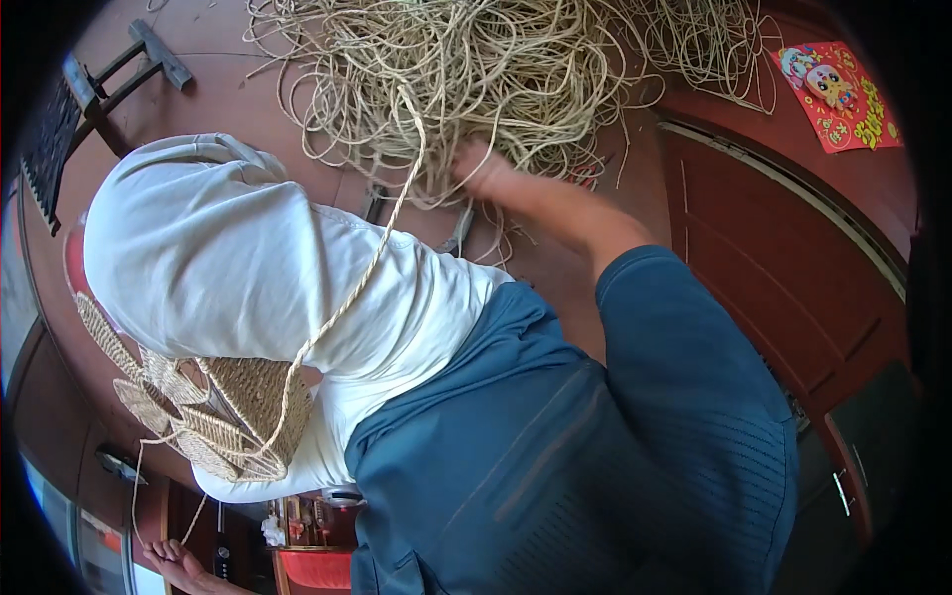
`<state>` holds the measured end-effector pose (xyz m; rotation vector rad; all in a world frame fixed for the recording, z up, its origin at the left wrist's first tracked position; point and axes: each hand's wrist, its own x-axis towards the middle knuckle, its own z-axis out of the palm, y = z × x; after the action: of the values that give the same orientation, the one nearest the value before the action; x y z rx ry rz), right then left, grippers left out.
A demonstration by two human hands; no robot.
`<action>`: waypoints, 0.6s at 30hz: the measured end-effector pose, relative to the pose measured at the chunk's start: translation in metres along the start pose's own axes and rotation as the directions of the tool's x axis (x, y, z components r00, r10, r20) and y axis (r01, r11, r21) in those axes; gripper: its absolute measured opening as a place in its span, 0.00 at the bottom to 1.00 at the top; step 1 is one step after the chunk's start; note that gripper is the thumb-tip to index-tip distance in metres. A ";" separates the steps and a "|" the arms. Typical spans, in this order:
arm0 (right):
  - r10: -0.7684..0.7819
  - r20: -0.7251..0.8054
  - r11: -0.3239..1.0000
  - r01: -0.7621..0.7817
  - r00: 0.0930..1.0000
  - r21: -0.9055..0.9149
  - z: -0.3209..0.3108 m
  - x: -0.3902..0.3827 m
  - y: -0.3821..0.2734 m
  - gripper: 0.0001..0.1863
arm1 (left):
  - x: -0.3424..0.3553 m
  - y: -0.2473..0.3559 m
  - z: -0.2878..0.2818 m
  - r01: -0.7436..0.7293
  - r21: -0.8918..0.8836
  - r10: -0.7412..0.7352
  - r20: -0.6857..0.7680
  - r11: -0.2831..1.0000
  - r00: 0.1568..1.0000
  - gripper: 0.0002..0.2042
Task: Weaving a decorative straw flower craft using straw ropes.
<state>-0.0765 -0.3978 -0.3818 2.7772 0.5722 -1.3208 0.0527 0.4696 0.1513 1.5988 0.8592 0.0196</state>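
A woven straw piece [253, 402], looking like part of a basket with braided flaps, rests against my white-trousered leg. From it a twisted straw rope [362, 283] runs up across my lap toward a big loose heap of straw cord [466, 69]. My right hand [478, 169] is at the near edge of that heap; motion blurs it, and its fingers are partly lost among the strands. Far off at the lower left, my left hand [174, 565] has its fingers closed around a thin end of straw cord coming from the woven piece.
A dark metal-and-wood stand [119, 74] stands at the upper left. At the right is a reddish-brown door [773, 258], with a red printed poster [843, 97] above it. A red-covered seat [315, 568] shows at the bottom.
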 end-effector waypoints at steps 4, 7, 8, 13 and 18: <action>0.163 -0.172 0.986 -0.167 0.972 -0.010 -0.005 -0.026 0.078 0.18 | 0.003 -0.006 -0.022 0.020 -0.035 -0.020 0.020 0.999 1.000 0.16; 0.311 0.120 0.934 -0.326 0.943 0.142 -0.015 -0.025 0.108 0.21 | 0.001 -0.015 -0.023 0.003 0.041 0.004 -0.183 0.999 0.983 0.16; 0.345 0.289 0.878 -0.416 0.893 0.237 -0.018 -0.025 0.113 0.21 | -0.001 -0.019 -0.022 0.002 0.055 0.008 -0.184 0.999 0.983 0.16; 0.242 0.095 0.767 -0.251 0.966 0.590 -0.034 -0.058 0.132 0.21 | -0.013 -0.034 -0.028 -0.036 -0.044 0.031 -0.104 0.998 0.994 0.16; 0.256 0.170 0.787 -0.307 0.952 0.536 -0.092 -0.113 0.149 0.17 | -0.033 -0.048 -0.042 -0.101 -0.147 0.089 -0.083 0.984 0.993 0.17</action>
<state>-0.0241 -0.5576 -0.2587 3.0251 -0.2943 -1.7454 -0.0152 0.4856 0.1349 1.5029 0.8197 0.2098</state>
